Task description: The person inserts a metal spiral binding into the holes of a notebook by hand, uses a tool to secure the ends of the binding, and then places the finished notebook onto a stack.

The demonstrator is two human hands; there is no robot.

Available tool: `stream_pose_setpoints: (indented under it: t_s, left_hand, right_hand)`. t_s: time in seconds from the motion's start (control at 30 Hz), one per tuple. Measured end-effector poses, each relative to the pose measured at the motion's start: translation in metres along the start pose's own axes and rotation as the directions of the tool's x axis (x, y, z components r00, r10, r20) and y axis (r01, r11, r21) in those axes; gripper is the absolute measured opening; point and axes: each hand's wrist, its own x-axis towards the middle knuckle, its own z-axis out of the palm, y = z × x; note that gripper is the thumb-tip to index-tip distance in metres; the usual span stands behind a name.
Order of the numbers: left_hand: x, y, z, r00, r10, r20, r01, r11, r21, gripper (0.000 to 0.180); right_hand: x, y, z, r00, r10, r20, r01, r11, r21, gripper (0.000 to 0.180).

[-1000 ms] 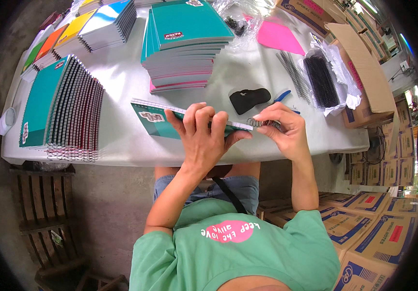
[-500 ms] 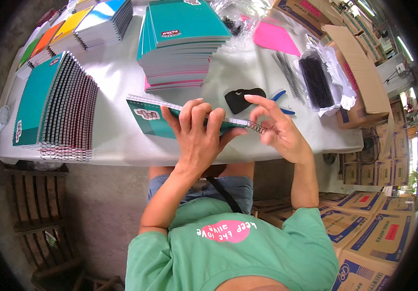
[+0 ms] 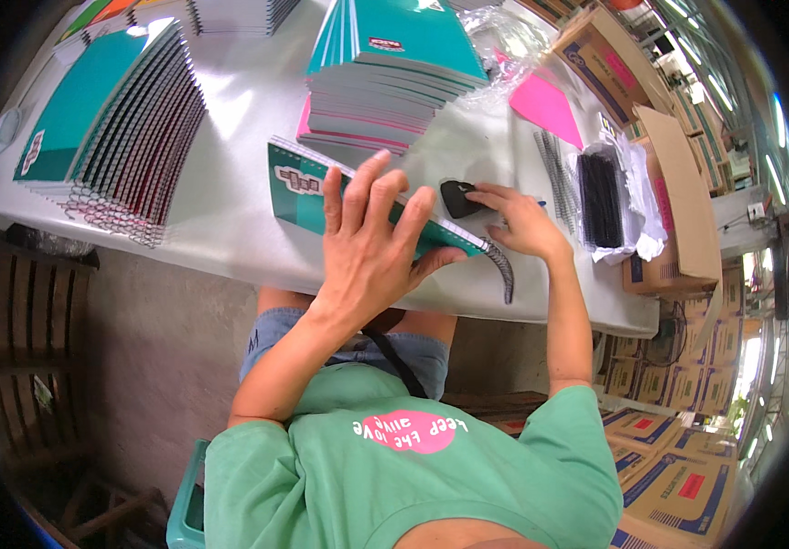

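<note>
My left hand (image 3: 371, 238) grips a teal-covered notebook (image 3: 294, 197), tilted up on its edge above the table, with fingers over the top and thumb low near its right end. From that right end a dark spiral binding coil (image 3: 504, 273) hangs out and curves down. My right hand (image 3: 524, 224) is just beyond the coil, fingers stretched left onto a small flat black piece (image 3: 456, 197) on the table, thumb apart from them. Whether the fingertips pinch the black piece is unclear. The blue-handled tool beside it is almost wholly hidden by this hand.
A tall stack of teal notebooks (image 3: 394, 82) stands behind my hands, and spiral-bound ones (image 3: 129, 119) stand at the left. To the right, black coils (image 3: 600, 197) lie in white paper beside an open carton (image 3: 673, 174). A pink sheet (image 3: 545, 105) and clear plastic lie farther back.
My right hand has left the coil at the notebook's end and moved to the black piece. The coil now droops freely. The view has shifted; my left hand keeps its hold.
</note>
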Motion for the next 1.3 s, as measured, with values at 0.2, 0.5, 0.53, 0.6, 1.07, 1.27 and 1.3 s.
stream_pose_setpoints:
  t_s: [0.2,0.5,0.53,0.6,1.07,1.27,1.3]
  left_hand:
    - [0.002,-0.004,-0.005,0.999,0.021,0.03,-0.02,1.0,-0.013,0.05]
    - [-0.002,-0.003,0.003,0.999,0.014,-0.033,-0.016,0.999,-0.035,0.051]
    - [0.0,-0.003,0.002,0.999,0.008,-0.031,-0.009,0.999,-0.037,0.052]
    - [0.002,-0.003,0.002,1.0,-0.006,-0.014,0.006,0.999,-0.042,0.053]
    - [0.011,-0.013,-0.012,0.995,-0.078,-0.067,0.081,0.996,0.047,0.08]
    - [0.02,-0.053,-0.032,0.993,-0.054,-0.106,0.061,0.996,0.058,0.061]
    - [0.023,-0.053,-0.031,0.993,-0.033,-0.115,0.038,0.998,0.04,0.06]
  right_hand:
    - [-0.006,0.003,0.006,0.966,0.212,-0.146,-0.106,0.846,0.523,0.033]
    - [0.0,-0.03,0.015,0.967,0.192,-0.166,0.071,0.424,0.903,0.016]
    - [-0.007,-0.027,0.015,0.949,0.168,-0.268,0.262,0.057,0.963,0.023]
    - [0.009,-0.038,0.015,0.847,-0.183,-0.5,0.477,-0.156,0.865,0.024]
    - [0.034,-0.057,-0.006,0.966,-0.05,-0.255,0.234,0.596,0.768,0.024]
    - [0.058,-0.072,0.002,0.987,-0.058,-0.15,0.14,0.765,0.628,0.027]
    - [0.057,-0.073,0.002,0.969,0.133,-0.208,0.074,0.648,0.758,0.028]
